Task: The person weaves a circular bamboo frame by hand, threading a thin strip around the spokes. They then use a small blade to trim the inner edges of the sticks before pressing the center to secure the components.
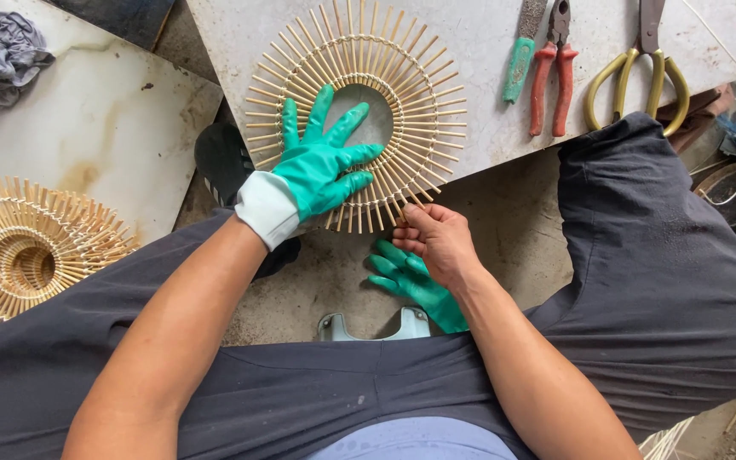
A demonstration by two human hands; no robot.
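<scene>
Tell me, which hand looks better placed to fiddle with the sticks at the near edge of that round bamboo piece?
The right hand, probably. It is bare, and its fingertips already touch the stick ends at the near rim of the bamboo ring. The gloved left hand lies flat across the ring, pressing it on the slab.

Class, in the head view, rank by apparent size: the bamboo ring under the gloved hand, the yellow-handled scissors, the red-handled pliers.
1. bamboo ring
2 and 3. yellow-handled scissors and red-handled pliers: similar, both cut off by the frame's top edge.
</scene>
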